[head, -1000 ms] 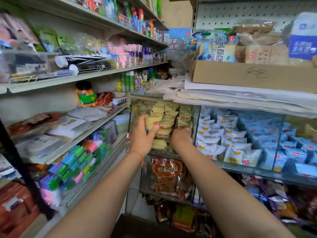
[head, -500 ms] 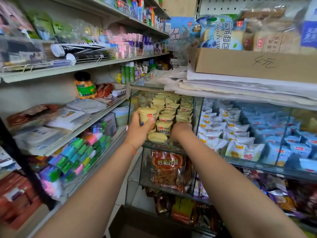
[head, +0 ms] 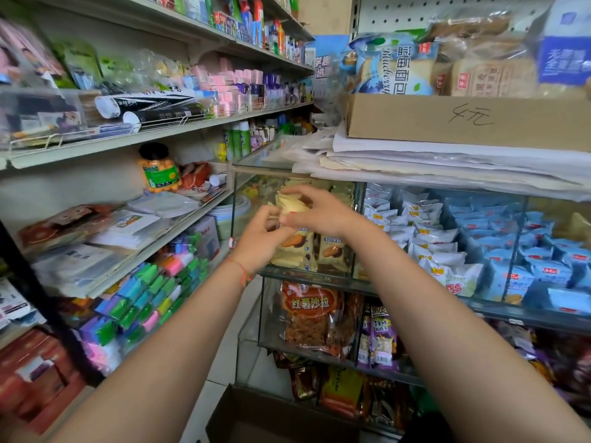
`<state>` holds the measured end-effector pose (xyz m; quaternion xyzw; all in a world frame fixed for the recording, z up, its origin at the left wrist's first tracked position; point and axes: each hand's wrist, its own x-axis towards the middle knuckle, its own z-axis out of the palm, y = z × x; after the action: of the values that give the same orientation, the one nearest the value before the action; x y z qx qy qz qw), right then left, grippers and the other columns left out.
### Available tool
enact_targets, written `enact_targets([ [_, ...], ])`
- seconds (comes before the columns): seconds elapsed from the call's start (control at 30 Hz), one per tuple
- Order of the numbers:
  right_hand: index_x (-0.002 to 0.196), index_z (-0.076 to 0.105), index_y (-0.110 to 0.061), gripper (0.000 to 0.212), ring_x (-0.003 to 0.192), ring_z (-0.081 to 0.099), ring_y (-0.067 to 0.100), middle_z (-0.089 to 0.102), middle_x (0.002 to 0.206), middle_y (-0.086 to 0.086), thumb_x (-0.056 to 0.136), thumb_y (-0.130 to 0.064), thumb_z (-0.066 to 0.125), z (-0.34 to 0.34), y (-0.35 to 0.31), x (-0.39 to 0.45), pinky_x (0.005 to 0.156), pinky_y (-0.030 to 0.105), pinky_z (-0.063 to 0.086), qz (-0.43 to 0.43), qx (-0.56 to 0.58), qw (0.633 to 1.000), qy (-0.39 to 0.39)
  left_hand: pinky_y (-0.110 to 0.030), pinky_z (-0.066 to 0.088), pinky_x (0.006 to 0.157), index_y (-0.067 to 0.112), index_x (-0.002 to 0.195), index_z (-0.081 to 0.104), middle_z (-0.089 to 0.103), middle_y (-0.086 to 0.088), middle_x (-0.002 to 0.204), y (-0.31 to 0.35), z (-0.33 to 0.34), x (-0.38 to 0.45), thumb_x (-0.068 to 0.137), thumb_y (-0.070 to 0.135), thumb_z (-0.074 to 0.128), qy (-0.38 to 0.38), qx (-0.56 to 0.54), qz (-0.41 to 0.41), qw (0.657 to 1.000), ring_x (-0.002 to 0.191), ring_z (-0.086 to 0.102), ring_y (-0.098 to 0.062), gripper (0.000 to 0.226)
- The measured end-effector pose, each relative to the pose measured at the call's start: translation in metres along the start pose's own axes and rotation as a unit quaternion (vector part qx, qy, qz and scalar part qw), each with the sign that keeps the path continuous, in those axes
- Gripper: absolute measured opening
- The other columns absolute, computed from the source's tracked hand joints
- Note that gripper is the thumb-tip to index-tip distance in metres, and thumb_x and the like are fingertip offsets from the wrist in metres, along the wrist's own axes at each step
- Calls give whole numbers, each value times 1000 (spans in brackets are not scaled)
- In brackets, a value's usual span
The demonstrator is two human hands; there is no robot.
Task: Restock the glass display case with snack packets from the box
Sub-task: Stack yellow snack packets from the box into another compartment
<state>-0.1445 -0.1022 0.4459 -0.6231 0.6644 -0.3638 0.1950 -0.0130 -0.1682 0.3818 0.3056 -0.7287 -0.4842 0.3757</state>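
Note:
The glass display case (head: 307, 277) stands ahead, and its left compartment holds several yellow snack packets (head: 331, 251). Both hands are raised in front of that compartment's upper part. My left hand (head: 260, 239) pinches the lower edge of a pale yellow packet (head: 292, 204) with curled fingers. My right hand (head: 318, 212) grips the same packet from the right, fingers over its top; motion blur hides how many packets are in the grip. The open brown cardboard box (head: 281, 417) sits on the floor below my arms.
White packets (head: 425, 238) and blue packets (head: 527, 251) fill the compartments to the right. A cardboard tray of bread (head: 447, 119) rests on stacked paper on the case top. A red-orange snack bag (head: 310, 314) lies one shelf down. Stocked wall shelves (head: 153, 132) line the left.
Both hands have risen from the lower stack in the compartment and met at a pale yellow packet near its top. The right hand has come out from among the packets.

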Motion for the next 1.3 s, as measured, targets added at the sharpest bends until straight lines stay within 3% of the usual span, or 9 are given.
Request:
enact_targets([
  [0.13,124,60,-9,51,110,58,25,63,122,8,85,-40,69,-5,9,3,87,30,46,29,-116,989,86,-24,45,93,20,128,54,58,7,118,-3,3,1,82,34,76,0,54,14,998,111,54,-7,53],
  [0.23,104,64,-5,22,93,63,30,66,103,13,92,-23,61,-6,6,-3,76,35,50,58,-299,937,169,-34,45,100,26,105,65,62,4,115,-19,-3,4,73,34,83,-39,179,6,983,111,57,-14,38],
  [0.47,134,49,-1,42,125,49,31,41,142,24,92,-2,51,21,19,4,97,35,45,144,-435,888,-24,-39,48,95,38,88,68,64,3,110,-23,7,5,76,35,81,-52,328,23,943,105,58,-20,18],
  [0.73,137,48,-7,47,127,47,31,47,141,12,91,-9,57,32,40,22,98,40,43,195,-479,855,-44,-43,41,102,37,92,73,62,1,119,-29,18,15,74,44,80,-10,372,19,928,115,55,-22,21],
  [0.93,126,56,-3,37,118,52,31,54,129,16,89,-8,57,34,30,11,89,38,47,142,-479,866,30,-38,37,98,39,101,74,63,5,117,-25,14,9,78,52,68,-26,412,52,910,117,51,-21,26],
  [1.07,100,62,-7,17,87,59,28,62,98,10,89,-9,50,54,12,-19,62,30,42,-70,-349,910,211,-29,34,64,24,69,62,58,3,78,-24,-7,-33,78,44,45,181,308,111,927,81,53,-20,28],
  [1.13,87,62,-9,17,76,58,27,62,84,7,88,-12,46,84,9,-32,57,32,44,-151,-247,938,192,-28,33,54,20,67,56,57,0,70,-44,-23,-59,83,42,46,211,329,37,920,70,55,-23,29],
  [1.2,78,63,-9,19,72,58,27,63,77,6,84,-14,46,126,15,-43,57,35,47,-176,-167,960,137,-29,43,57,18,72,60,64,-7,75,-83,-40,-85,89,41,49,164,385,-64,906,75,60,-29,31],
  [1.3,78,66,-9,20,80,61,28,68,82,8,85,-12,47,200,50,-56,66,38,49,-90,-116,989,22,-31,47,68,17,86,68,68,-8,92,-157,-60,-128,90,39,52,71,417,-195,885,89,61,-29,27],
])
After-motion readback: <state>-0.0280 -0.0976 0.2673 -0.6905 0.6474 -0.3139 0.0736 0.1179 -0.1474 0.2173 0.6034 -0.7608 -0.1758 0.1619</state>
